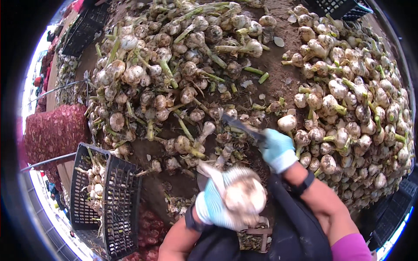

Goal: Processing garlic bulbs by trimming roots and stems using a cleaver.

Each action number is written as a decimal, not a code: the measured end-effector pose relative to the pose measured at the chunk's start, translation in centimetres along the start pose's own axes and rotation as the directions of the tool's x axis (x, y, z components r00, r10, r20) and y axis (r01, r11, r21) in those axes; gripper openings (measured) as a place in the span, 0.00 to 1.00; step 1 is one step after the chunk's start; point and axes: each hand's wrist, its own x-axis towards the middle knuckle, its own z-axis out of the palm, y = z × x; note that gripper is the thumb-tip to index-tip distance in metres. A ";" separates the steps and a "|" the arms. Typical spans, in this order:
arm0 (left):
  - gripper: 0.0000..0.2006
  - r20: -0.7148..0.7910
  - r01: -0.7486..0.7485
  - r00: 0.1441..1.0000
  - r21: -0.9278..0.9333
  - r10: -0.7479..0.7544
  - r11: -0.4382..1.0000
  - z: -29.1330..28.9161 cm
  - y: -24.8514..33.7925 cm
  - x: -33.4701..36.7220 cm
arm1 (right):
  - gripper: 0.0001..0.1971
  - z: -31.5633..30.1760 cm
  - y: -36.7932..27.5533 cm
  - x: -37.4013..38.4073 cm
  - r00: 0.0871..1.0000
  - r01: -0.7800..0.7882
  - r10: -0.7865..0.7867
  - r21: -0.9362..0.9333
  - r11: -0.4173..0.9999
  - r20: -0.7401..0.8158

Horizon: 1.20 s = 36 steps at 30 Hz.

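My left hand (217,198), in a pale blue and white striped glove, is closed round a large garlic bulb (245,195). The bulb is slightly blurred, and dirt shows on its white skin. To the right, my gloved right hand (278,150) grips a knife (244,126). Its dark blade points away and to the left, over stem scraps and loose bulbs. Ahead and to the left lies a pile of garlic with long stems (174,56). A second pile of garlic with shorter stems (348,100) spreads at the right, close to my right hand.
Black plastic crates (119,204) stand at the near left, one holding small bulbs. A full red mesh sack (55,135) lies beyond them. More black crates sit at the far left (85,28), far right (333,6) and near right (392,213). Cut green stems (257,73) litter the soil.
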 end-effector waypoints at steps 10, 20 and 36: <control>0.27 -0.376 -0.125 0.921 -0.052 0.097 0.991 -4.8 -2.6 -1.5 | 0.15 -5.3 -6.3 -1.3 0.873 0.444 -0.447 0.063 0.894 0.195; 0.35 -0.281 -0.035 0.945 0.416 0.165 0.909 -1.6 -1.7 -0.8 | 0.11 -2.9 -4.1 0.2 0.943 0.319 -0.302 -0.124 0.940 0.138; 0.33 -0.507 -0.205 0.743 0.449 0.437 0.870 -3.0 -2.2 -0.3 | 0.20 -5.3 -6.2 0.5 0.871 -0.413 0.044 0.681 0.605 0.489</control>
